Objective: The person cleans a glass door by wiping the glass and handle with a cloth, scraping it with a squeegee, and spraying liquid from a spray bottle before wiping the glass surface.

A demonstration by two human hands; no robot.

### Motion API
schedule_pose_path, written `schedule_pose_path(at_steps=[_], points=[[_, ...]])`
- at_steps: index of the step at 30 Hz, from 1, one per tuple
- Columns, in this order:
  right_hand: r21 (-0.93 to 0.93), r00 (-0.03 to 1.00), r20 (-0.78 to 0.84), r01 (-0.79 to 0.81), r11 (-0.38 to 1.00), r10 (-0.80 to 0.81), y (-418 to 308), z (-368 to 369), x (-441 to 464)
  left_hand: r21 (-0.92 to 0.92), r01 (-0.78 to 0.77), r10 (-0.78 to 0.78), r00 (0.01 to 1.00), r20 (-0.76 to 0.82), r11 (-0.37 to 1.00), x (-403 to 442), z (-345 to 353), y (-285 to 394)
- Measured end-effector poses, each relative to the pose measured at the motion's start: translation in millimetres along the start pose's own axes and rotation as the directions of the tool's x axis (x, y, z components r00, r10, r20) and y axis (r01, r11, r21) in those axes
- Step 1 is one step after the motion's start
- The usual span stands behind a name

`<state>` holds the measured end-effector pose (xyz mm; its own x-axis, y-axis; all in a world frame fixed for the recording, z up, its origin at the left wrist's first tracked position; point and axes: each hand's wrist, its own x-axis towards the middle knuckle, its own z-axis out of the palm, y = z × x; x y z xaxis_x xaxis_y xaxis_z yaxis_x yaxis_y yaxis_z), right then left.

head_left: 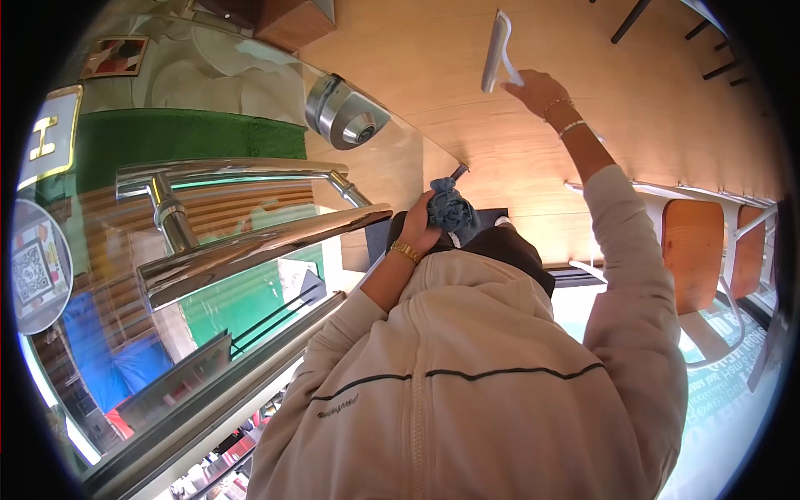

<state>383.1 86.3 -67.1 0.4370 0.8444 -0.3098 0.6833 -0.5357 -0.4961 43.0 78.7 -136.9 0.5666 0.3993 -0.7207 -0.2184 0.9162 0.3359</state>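
At the upper right my right hand (537, 93) is closed round the white handle of a squeegee (497, 52), whose blade is held up over the wooden floor. My left hand (422, 227), with a gold watch at the wrist, grips a crumpled blue cloth (452, 206) in front of my waist. The cloth hides part of the left fingers. To the left of that hand stands a glass door with long chrome handles (267, 250) and a metal lock (346, 117) near its corner. The two hands are far apart.
Chairs with orange-brown wooden seats (693, 254) stand on the right. Dark furniture legs (631, 21) show at the top right. A green mat (192, 137) lies beyond the glass on the left. A round sticker with a QR code (37, 267) is at the far left.
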Motion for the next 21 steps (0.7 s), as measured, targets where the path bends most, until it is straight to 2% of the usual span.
schedule_pose_path(at_steps=[1,3,4,5,6,7,8,10,11,12,13,15,16,18,19,21], points=[[-0.01,1.0,0.004,0.013,1.0,-0.013,5.9,0.2,-5.5,-0.024,-0.016,0.017,0.999,0.03,1.0,5.7,0.7,3.0],[-0.022,0.98,0.12,0.165,0.986,-0.161,24.5,12.2,-14.1,-0.064,-0.032,0.039,0.992,0.116,0.997,19.6,5.1,3.7],[0.227,0.949,0.316,-0.08,0.971,0.004,2.9,-1.3,-42.1,-0.076,-0.05,0.062,0.984,0.164,0.996,25.2,5.4,6.1],[0.365,0.886,0.46,-0.131,0.922,-0.056,6.6,9.2,-51.4,-0.095,-0.081,0.099,0.974,0.203,0.992,26.9,5.9,9.4],[0.464,0.777,0.62,-0.255,0.848,-0.106,-3.5,4.2,-74.3,-0.066,-0.107,0.116,0.982,0.152,0.992,27.8,10.7,8.9],[0.514,0.675,0.725,-0.398,0.76,-0.137,-5.0,8.2,-88.9,-0.114,-0.123,0.132,0.988,0.077,0.986,28.9,23.8,10.7],[0.588,0.537,0.785,-0.486,0.646,-0.309,4.1,14.3,-97.4,-0.164,-0.107,0.124,0.987,0.098,0.981,37.8,28.9,10.7],[0.558,0.375,0.827,-0.636,0.532,-0.419,4.8,24.3,-113.4,-0.217,-0.112,0.173,0.942,0.286,0.97,39.3,47.2,14.0],[0.55,0.272,0.802,-0.684,0.48,-0.531,6.4,37.6,-117.3,-0.237,-0.123,0.187,0.945,0.269,0.964,39.3,57.4,15.5],[0.482,0.21,0.831,-0.733,0.48,-0.515,2.3,45.2,-123.1,-0.254,-0.129,0.195,0.948,0.253,0.959,38.3,66.9,16.8],[0.495,0.221,0.839,-0.69,0.528,-0.497,3.0,50.0,-124.4,-0.176,-0.202,0.239,0.946,0.221,0.963,46.0,73.4,14.5],[0.481,0.175,0.829,-0.709,0.516,-0.531,2.4,54.5,-123.8,0.007,-0.303,0.295,0.935,0.198,0.953,44.3,72.1,13.7],[0.476,0.158,0.824,-0.715,0.512,-0.545,4.1,50.4,-122.0,-0.002,-0.302,0.297,0.936,0.187,0.953,42.8,75.1,11.9],[0.467,0.181,0.865,-0.633,0.617,-0.469,7.3,41.4,-115.3,-0.007,-0.29,0.287,0.943,0.168,0.957,42.3,78.9,8.1],[0.462,0.2,0.878,-0.589,0.663,-0.435,9.6,37.4,-112.5,0.084,-0.324,0.308,0.938,0.162,0.942,39.3,81.5,7.6],[0.465,0.199,0.88,-0.55,0.694,-0.431,14.5,31.1,-105.0,0.042,-0.35,0.335,0.92,0.202,0.936,30.3,85.7,9.0]])
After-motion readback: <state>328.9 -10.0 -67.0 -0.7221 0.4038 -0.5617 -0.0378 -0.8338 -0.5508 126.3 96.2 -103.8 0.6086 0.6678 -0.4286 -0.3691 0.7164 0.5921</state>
